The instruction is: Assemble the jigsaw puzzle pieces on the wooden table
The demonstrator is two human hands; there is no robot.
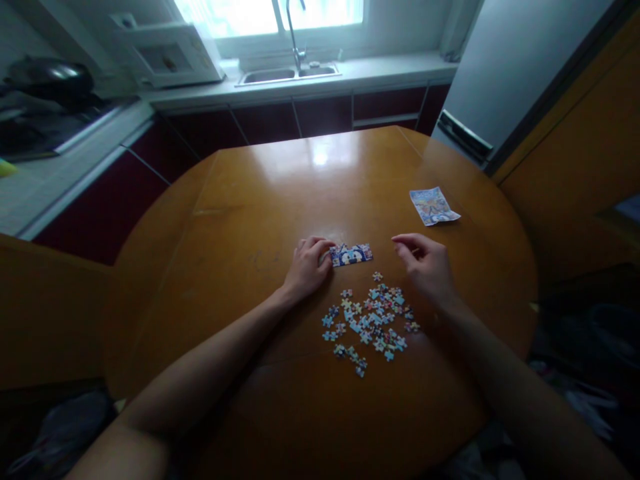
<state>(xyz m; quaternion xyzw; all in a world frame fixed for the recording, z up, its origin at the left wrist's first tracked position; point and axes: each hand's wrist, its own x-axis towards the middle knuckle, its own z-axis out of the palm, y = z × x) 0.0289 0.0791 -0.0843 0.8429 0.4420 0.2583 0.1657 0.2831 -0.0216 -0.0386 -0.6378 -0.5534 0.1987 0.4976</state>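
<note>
A partly joined jigsaw puzzle section [352, 255], with a dark blue character with large white eyes, lies flat on the wooden table. My left hand [309, 267] rests at its left end, fingers bent and thumb close together, holding that edge. To the right of the section, my right hand [424, 263] hovers over the table with thumb and forefinger drawn into a pinch; anything between the tips is too small to make out. A spread of loose puzzle pieces [375, 319], mostly light blue and multicoloured, lies below the section, between my forearms.
A creased printed picture sheet [433, 206] lies at the table's right. The round-ended wooden table [240, 200] reflects window light. Beyond it stand a counter with a sink [270, 76], a white microwave [167, 57], a wok [50, 79] on the stove, and a fridge [515, 67].
</note>
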